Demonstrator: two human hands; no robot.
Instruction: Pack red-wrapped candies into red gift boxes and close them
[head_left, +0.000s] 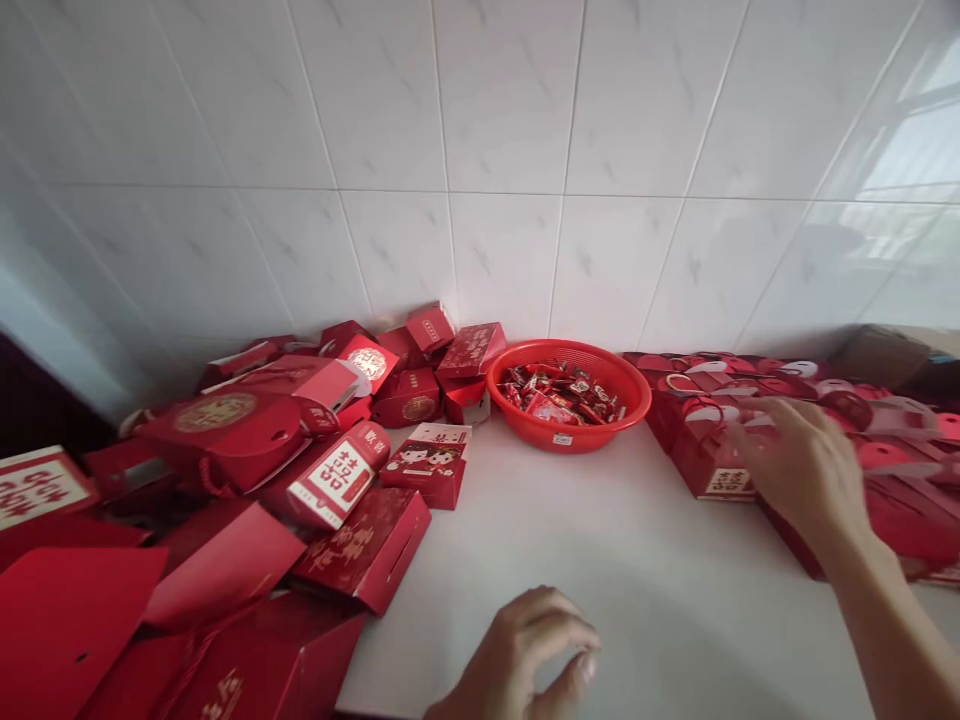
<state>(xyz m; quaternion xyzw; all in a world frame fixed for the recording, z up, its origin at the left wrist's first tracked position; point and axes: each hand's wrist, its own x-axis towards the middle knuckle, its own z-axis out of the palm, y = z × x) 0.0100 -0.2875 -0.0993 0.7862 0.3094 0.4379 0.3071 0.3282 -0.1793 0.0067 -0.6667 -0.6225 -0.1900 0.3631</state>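
Observation:
My left hand (pixel 525 650) is over the near edge of the white table, its fingers loosely curled and apart from the thumb, with nothing between them. On the right, my right hand (pixel 814 480) reaches over the rows of red gift boxes, blurred by motion. Its fingertips are by the top of a front gift box (pixel 694 450) with a cream label; whether they grip it I cannot tell. Between the two groups of boxes, at the back, a red plastic basket (pixel 570 440) holds many small wrapped candies (pixel 562 395).
A loose heap of red boxes (pixel 352 535) fills the left side, some tilted or lying flat. A small box with two cartoon figures (pixel 431 470) lies at its edge. White wall tiles (pixel 502 260) rise behind. A brown carton (pixel 892 360) stands at the far right.

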